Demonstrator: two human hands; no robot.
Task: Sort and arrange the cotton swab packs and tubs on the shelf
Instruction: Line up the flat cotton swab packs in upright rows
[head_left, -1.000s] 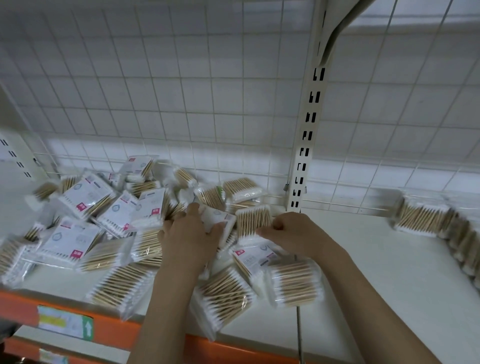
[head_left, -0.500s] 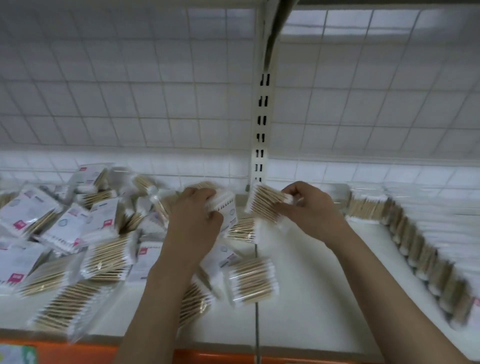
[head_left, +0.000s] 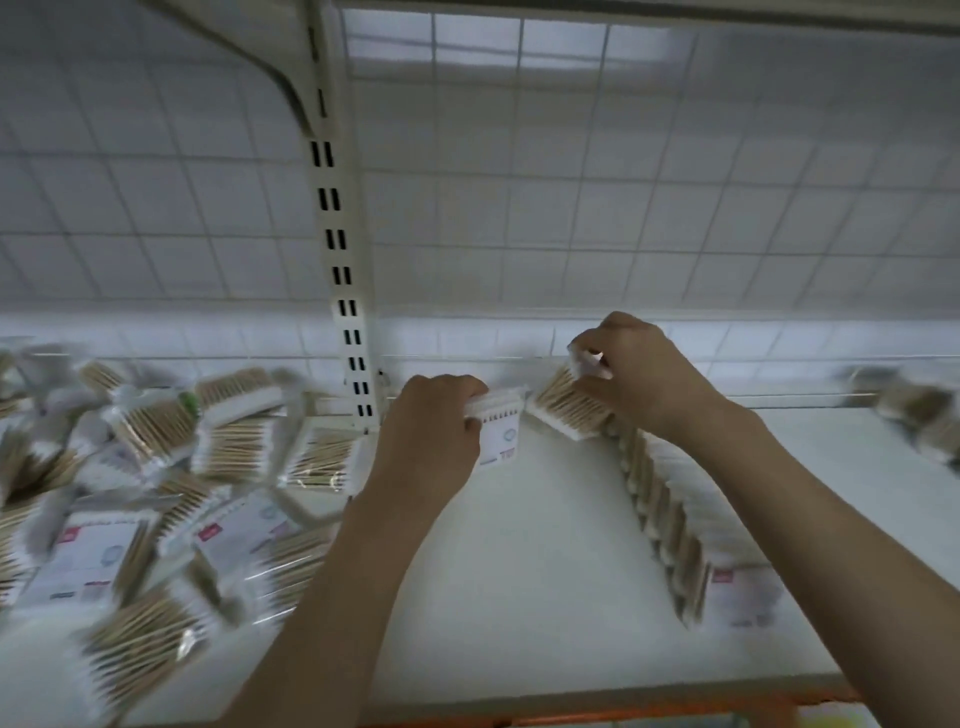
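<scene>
A loose heap of clear cotton swab packs (head_left: 156, 467) with wooden sticks and white labels covers the left part of the white shelf (head_left: 519, 597). My left hand (head_left: 431, 436) grips one labelled pack (head_left: 501, 428) above the shelf's middle. My right hand (head_left: 634, 374) pinches another pack (head_left: 569, 402) by its top edge, at the far end of a neat upright row of packs (head_left: 670, 509) that runs from the back toward the front right.
A slotted white upright (head_left: 343, 270) and wire grid back panel (head_left: 623, 208) stand behind the shelf. More packs (head_left: 914, 410) lie blurred at the far right. An orange front rail (head_left: 623, 706) edges the shelf. Bare shelf lies between heap and row.
Both hands, each holding a pack, have moved right from the heap toward the upright row. The view has swung right, bringing the row to the middle.
</scene>
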